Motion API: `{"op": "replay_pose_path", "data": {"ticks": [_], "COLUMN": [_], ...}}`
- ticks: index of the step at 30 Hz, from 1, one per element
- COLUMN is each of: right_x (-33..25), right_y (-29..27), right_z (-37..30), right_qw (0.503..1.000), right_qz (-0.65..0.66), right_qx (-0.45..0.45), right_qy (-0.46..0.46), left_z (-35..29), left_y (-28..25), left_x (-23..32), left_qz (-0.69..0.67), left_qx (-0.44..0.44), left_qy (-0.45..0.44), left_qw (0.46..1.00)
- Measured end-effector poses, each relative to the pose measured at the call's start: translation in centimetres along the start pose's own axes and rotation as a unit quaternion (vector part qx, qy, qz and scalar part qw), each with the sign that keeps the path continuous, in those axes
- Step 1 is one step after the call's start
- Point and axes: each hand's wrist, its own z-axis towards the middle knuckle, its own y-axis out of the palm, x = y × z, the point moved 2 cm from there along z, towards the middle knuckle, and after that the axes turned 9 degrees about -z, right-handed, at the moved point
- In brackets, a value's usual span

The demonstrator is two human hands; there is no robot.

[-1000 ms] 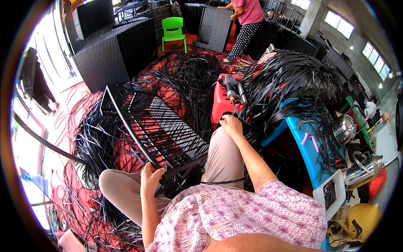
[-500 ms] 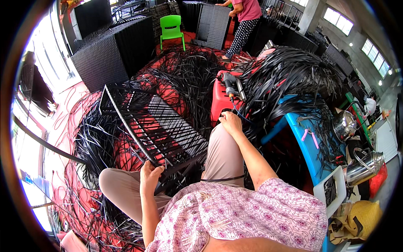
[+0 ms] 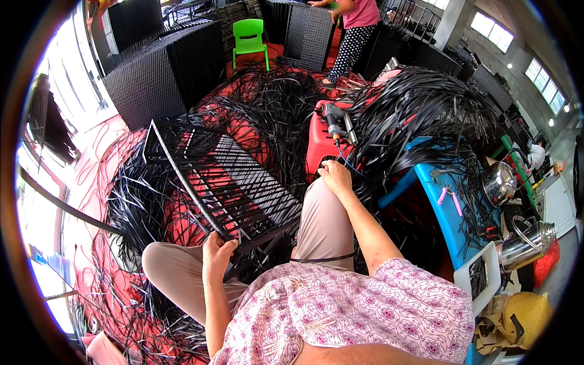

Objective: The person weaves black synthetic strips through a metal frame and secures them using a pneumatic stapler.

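Observation:
A black metal frame [image 3: 185, 173] with black strips woven across it lies tilted in front of me, over heaps of loose strips. My left hand [image 3: 218, 255] grips its near corner, with the thumb on top and the fingers partly hidden. On my right knee rests my right hand [image 3: 336, 176], fingers curled in; whether they hold a strip cannot be made out. Just beyond it stands a red plastic stool [image 3: 319, 143] with a grey power tool [image 3: 333, 121] and its hose on top. A thin black strip [image 3: 322, 260] crosses my right thigh.
Black strips [image 3: 420, 115] pile over the right side. A blue table [image 3: 441, 198] there bears pink-handled scissors [image 3: 450, 201]; steel kettles [image 3: 526, 243] stand beyond. Woven black panels [image 3: 143, 85] are stacked far left, near a green chair [image 3: 248, 42]. A person [image 3: 359, 36] stands behind a panel.
Both my hands keep their places on the frame and the knee. At the back, the other person's hands have shifted at the top of the woven panel.

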Motion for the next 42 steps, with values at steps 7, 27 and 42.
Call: {"op": "replay_pose_path", "data": {"ticks": [7,27,42], "right_x": [-0.4,1.0,0.7], "right_y": [-0.8,-0.1,0.4], "right_z": [-0.1,0.3,0.8], "right_qw": [1.000,0.999,1.000], "right_qz": [0.013,0.001,0.002], "right_qx": [-0.028,-0.046,-0.027], "right_qy": [0.005,0.017,-0.009], "left_z": [0.1,2.0,1.1], "left_y": [0.1,-1.2,-0.1], "left_x": [0.1,-3.6,-1.1], "left_qz": [0.024,0.046,-0.027], "left_qx": [0.009,-0.040,-0.026], "left_qy": [-0.001,-0.004,-0.013], "left_qw": [1.000,0.998,0.999]}}
